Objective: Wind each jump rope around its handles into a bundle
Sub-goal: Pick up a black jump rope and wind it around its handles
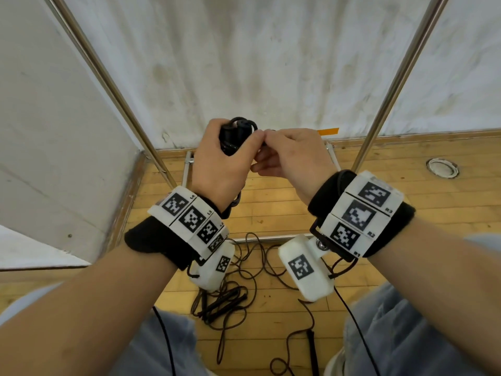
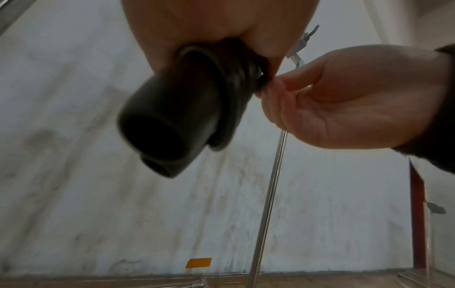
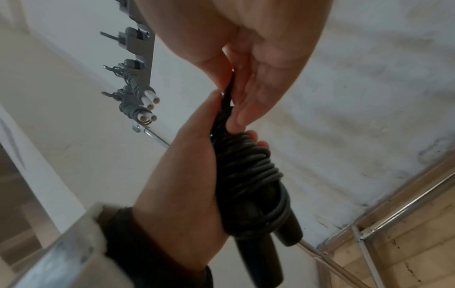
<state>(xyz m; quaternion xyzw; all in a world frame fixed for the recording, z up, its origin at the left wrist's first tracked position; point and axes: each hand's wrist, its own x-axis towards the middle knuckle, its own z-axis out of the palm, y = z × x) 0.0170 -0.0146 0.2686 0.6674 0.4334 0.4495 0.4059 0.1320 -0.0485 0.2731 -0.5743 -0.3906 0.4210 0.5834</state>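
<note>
A black jump rope bundle (image 1: 235,132) is held up in front of the white wall, its cord coiled round two black handles (image 3: 256,239). My left hand (image 1: 225,150) grips the bundle round its wound middle (image 3: 248,171). My right hand (image 1: 271,142) pinches the cord's loose end (image 3: 227,97) at the top of the coil, between thumb and fingers (image 2: 270,87). Both handle butts (image 2: 157,132) stick out below my left palm. Other ropes lie unwound on the floor: tangled brown cord (image 1: 252,267) with dark handles (image 1: 225,302) between my knees, and one more handle (image 1: 313,348).
Two slanting metal poles (image 1: 108,85) (image 1: 401,77) flank my hands, joined by a low frame (image 1: 189,158) on the wooden floor. A round floor fitting (image 1: 442,167) sits far right. Wound grey bundles with white handles (image 3: 142,105) hang from a wall rack.
</note>
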